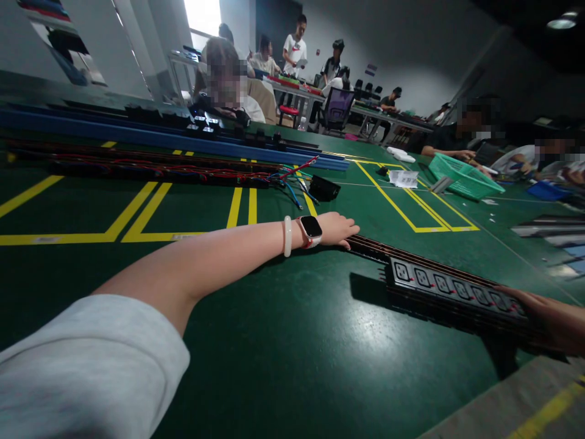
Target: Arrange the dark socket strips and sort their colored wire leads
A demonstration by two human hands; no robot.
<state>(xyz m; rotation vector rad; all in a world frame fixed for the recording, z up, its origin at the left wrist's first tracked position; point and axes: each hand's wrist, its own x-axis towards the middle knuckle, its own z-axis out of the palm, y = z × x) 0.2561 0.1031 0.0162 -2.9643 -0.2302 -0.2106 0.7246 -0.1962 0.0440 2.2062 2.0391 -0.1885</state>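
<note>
Left hand [336,228] and right hand [551,312] touch the black socket strip [450,289] (whether either grip is clamped, I cannot tell)

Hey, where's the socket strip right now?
In the head view, the socket strip is right of centre over the green table, between the left hand and the right hand, which is at its near end.

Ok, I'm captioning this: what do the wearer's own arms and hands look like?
The left hand is ungloved. Its wrist carries a milky-white, round bangle and a black-faced, squarish watch with a light band; a pale grey fabric sleeve ends above the elbow. The right hand, cut off by the picture's edge, shows no glove.
</note>
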